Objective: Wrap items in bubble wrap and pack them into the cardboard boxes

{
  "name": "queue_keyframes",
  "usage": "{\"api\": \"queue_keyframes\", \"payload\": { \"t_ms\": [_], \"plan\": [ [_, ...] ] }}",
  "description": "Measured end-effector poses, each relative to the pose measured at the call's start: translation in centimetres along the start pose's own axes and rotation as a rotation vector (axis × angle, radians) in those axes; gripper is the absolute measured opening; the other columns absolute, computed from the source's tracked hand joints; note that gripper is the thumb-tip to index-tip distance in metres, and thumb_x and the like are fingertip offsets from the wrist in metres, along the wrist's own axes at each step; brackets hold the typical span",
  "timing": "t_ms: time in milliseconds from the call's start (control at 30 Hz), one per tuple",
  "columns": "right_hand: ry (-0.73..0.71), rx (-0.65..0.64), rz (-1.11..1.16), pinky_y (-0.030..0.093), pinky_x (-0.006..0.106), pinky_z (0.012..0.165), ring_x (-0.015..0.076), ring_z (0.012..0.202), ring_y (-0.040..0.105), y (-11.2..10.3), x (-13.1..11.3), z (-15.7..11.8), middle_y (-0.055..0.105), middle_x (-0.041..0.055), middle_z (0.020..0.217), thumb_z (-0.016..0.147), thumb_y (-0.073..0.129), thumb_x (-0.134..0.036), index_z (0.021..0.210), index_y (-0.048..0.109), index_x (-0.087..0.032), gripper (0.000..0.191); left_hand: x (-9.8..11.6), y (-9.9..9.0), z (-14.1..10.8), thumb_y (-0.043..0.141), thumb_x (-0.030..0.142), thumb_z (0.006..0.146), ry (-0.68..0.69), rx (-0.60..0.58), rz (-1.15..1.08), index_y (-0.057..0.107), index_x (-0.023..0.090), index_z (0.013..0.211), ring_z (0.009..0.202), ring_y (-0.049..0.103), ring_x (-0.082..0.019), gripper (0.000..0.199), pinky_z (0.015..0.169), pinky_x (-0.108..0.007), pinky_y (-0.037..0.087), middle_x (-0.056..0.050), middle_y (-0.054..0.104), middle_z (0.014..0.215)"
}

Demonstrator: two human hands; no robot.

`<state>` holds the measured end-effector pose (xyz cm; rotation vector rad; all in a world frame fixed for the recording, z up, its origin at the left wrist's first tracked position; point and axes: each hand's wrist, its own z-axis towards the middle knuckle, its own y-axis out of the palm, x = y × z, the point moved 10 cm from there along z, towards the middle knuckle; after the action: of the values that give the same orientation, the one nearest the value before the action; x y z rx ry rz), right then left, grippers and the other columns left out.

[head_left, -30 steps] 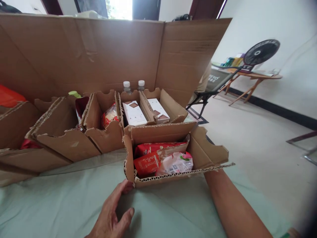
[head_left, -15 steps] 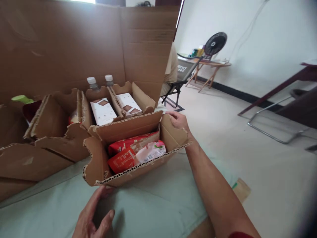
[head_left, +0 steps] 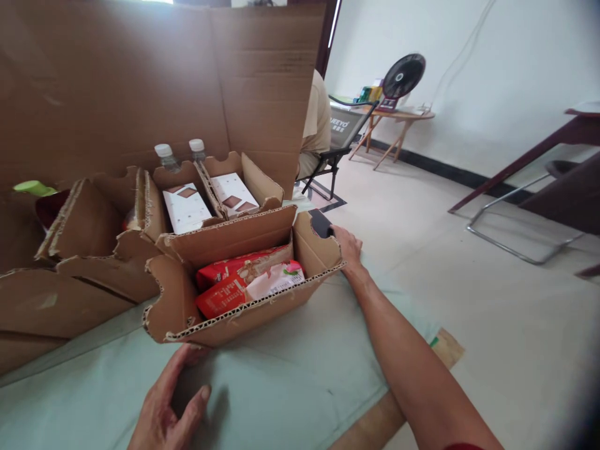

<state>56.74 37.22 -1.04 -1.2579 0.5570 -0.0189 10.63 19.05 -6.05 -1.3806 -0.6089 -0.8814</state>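
Note:
Red packets (head_left: pixel 225 290) and a pink-and-white packet (head_left: pixel 276 281) lie inside a front cardboard box (head_left: pixel 253 319), which is tilted on the pale green cloth. My left hand (head_left: pixel 164 400) is by the box's lower left corner, thumb apart from the fingers; the fingertips are partly hidden at its underside. Beyond the box's right end, my right hand (head_left: pixel 347 247) is closed at the edge of a dark flat object (head_left: pixel 320 222), whose kind I cannot make out. Part of that object and some of my fingers are hidden.
Behind stand cardboard compartments with white boxes (head_left: pixel 187 209) and clear bottles with white caps (head_left: pixel 164 150), against a tall cardboard panel (head_left: pixel 262 87). A seated person (head_left: pixel 316 119), a folding chair (head_left: pixel 344 128) and a fan (head_left: pixel 403 75) on a small wooden table (head_left: pixel 403 115) are farther off.
My right hand has moved from the box's right end wall to a spot just outside it, and the dark flat object now shows there. My left hand has hardly moved. The view has shifted slightly.

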Motion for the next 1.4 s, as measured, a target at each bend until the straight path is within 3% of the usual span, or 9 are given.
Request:
{"api": "queue_keyframes", "payload": {
  "t_ms": [167, 367, 667, 800, 900, 1000, 1133, 1233, 1400],
  "plan": [
    [-0.01, -0.026, -0.052, 0.036, 0.057, 0.109, 0.0382, 0.136, 0.049, -0.2, -1.0, -0.8, 0.057, 0.0186, 0.146, 0.095, 0.046, -0.04, 0.142, 0.054, -0.016, 0.053, 0.8, -0.2, 0.3, 0.064, 0.047, 0.091, 0.05, -0.029, 0.014, 0.056, 0.023, 0.135, 0.114, 0.069, -0.03, 0.051, 0.097, -0.042, 0.059, -0.011, 0.072, 0.125],
    [0.008, -0.017, -0.139, 0.029, 0.051, 0.117, 0.0345, 0.15, 0.03, 0.1, -1.3, -4.2, 0.026, 0.0189, 0.167, 0.102, 0.037, -0.045, 0.158, 0.032, -0.014, 0.064, 0.2, -0.1, 0.0, 0.065, 0.048, 0.09, 0.005, -0.052, -0.022, 0.05, 0.024, 0.141, 0.117, 0.065, -0.031, 0.058, 0.1, -0.048, 0.056, -0.012, 0.068, 0.129],
    [0.263, -0.118, -0.263, 0.038, 0.061, 0.109, 0.0414, 0.136, 0.051, -4.7, 11.3, -13.7, 0.05, 0.0277, 0.15, 0.1, 0.038, -0.048, 0.149, 0.045, -0.008, 0.064, 1.5, -0.5, -0.3, 0.066, 0.043, 0.09, -0.017, 0.036, -0.049, 0.039, 0.026, 0.154, 0.12, 0.065, -0.03, 0.071, 0.101, -0.05, 0.055, -0.013, 0.065, 0.135],
    [0.285, -0.098, -0.278, 0.043, 0.066, 0.101, 0.0444, 0.124, 0.059, -6.7, 13.3, -15.1, 0.061, 0.0284, 0.136, 0.098, 0.038, -0.048, 0.139, 0.054, -0.009, 0.059, 2.9, -0.5, -0.2, 0.061, 0.036, 0.091, 0.05, 0.067, -0.062, 0.043, 0.019, 0.15, 0.12, 0.067, -0.029, 0.064, 0.104, -0.05, 0.054, -0.017, 0.067, 0.133],
    [0.186, 0.044, -0.241, 0.038, 0.068, 0.106, 0.0459, 0.134, 0.051, -7.9, 11.8, -14.8, 0.055, 0.0297, 0.142, 0.096, 0.037, -0.046, 0.134, 0.058, -0.008, 0.058, 3.6, -0.8, 0.1, 0.059, 0.03, 0.09, 0.085, 0.087, -0.055, 0.048, 0.018, 0.145, 0.117, 0.068, -0.029, 0.058, 0.101, -0.049, 0.056, -0.017, 0.067, 0.133],
    [-0.022, 0.158, -0.117, 0.038, 0.06, 0.112, 0.0387, 0.139, 0.048, -8.2, 7.7, -14.8, 0.053, 0.0225, 0.148, 0.094, 0.038, -0.051, 0.131, 0.06, -0.014, 0.057, 4.5, -1.2, 0.1, 0.059, 0.026, 0.088, 0.104, 0.095, -0.06, 0.05, 0.019, 0.144, 0.116, 0.068, -0.028, 0.057, 0.098, -0.047, 0.057, -0.016, 0.065, 0.135],
    [-0.314, 0.031, 0.297, 0.044, 0.05, 0.112, 0.0316, 0.138, 0.051, -5.9, -0.8, -15.9, 0.054, 0.0143, 0.15, 0.088, 0.056, -0.057, 0.137, 0.056, -0.022, 0.061, 5.3, -1.1, 0.3, 0.056, 0.024, 0.089, 0.081, 0.091, -0.085, 0.042, 0.021, 0.151, 0.119, 0.065, -0.028, 0.064, 0.098, -0.048, 0.057, -0.016, 0.058, 0.145],
    [-0.337, -0.134, 0.607, 0.051, 0.049, 0.104, 0.0307, 0.127, 0.06, -3.4, -5.6, -16.3, 0.06, 0.0125, 0.143, 0.084, 0.066, -0.058, 0.139, 0.053, -0.024, 0.065, 5.9, -0.4, 0.5, 0.055, 0.023, 0.089, 0.105, 0.091, -0.134, 0.03, 0.025, 0.159, 0.127, 0.061, -0.03, 0.074, 0.1, -0.051, 0.056, -0.016, 0.051, 0.152],
    [-0.24, -0.183, 0.896, 0.057, 0.043, 0.089, 0.026, 0.097, 0.068, -1.4, -6.7, -15.2, 0.071, 0.0102, 0.115, 0.081, 0.072, -0.06, 0.119, 0.061, -0.023, 0.055, 6.2, 1.6, 0.6, 0.057, 0.022, 0.085, 0.168, 0.067, -0.154, 0.021, 0.024, 0.163, 0.143, 0.046, -0.036, 0.086, 0.11, -0.057, 0.048, -0.017, 0.041, 0.161]
  ]
}}
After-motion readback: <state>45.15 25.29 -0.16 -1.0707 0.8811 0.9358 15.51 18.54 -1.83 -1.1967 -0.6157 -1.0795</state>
